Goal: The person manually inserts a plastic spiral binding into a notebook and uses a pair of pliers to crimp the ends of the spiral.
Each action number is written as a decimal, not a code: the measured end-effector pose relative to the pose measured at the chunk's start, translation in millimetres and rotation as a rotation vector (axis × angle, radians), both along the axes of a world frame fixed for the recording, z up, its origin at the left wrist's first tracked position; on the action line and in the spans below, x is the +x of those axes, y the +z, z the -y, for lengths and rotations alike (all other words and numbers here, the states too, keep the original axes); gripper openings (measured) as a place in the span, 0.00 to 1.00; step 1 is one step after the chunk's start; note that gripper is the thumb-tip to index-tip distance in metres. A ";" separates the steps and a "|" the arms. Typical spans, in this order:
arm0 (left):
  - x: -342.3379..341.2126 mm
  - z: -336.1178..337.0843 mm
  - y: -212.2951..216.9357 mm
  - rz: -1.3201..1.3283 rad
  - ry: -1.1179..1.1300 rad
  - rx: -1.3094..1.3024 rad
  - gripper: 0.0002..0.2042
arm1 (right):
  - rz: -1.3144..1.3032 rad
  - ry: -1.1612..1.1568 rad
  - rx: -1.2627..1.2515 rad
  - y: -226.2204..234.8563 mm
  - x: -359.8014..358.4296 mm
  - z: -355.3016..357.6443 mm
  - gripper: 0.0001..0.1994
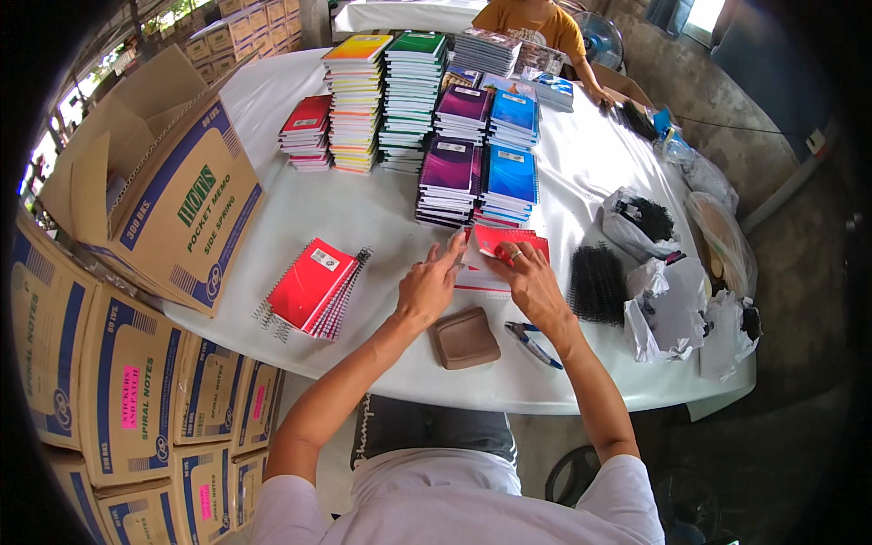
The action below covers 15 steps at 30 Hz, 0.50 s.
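Observation:
A small red notebook (536, 242) with punched holes along its edge lies in front of me, on white pages or another notebook. My right hand (536, 283), a ring on one finger, is closed on its cover with the fingers curled. My left hand (431, 280) is at the notebook's left edge, fingers stretched forward and nothing visibly gripped; its fingertips partly hide that edge. Between my forearms lies a brown block-like pad (465, 338). Pliers with blue-grey handles (534, 345) rest beside it, below my right hand. To the left sits a fanned stack of red spiral notebooks (312, 283).
Stacks of yellow (354, 100), green (414, 100), purple (449, 177) and blue notebooks (511, 173) stand ahead. Black spiral coils (597, 283) and torn wrappings (668, 309) lie right. An open carton (173, 200) stands left. Another person (536, 27) is across the table.

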<state>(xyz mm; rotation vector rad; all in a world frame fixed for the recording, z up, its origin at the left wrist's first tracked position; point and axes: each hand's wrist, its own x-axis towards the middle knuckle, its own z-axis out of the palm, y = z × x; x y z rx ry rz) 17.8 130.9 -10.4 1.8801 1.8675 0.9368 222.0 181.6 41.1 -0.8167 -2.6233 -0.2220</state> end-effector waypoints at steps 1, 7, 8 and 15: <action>-0.3 -0.5 -0.9 0.020 -0.010 0.008 0.33 | -0.008 -0.017 -0.044 -1.4 -1.6 1.1 0.21; 5.4 11.5 12.1 0.086 -0.005 0.117 0.34 | 0.050 -0.040 0.244 -23.5 -7.0 0.8 0.19; 10.7 19.0 15.1 0.084 0.043 0.172 0.34 | 0.004 -0.036 0.264 -15.7 -9.3 5.4 0.15; 39.9 104.0 5.6 -0.318 -0.403 0.258 0.27 | -0.137 -0.058 0.183 -17.6 -8.1 -1.0 0.08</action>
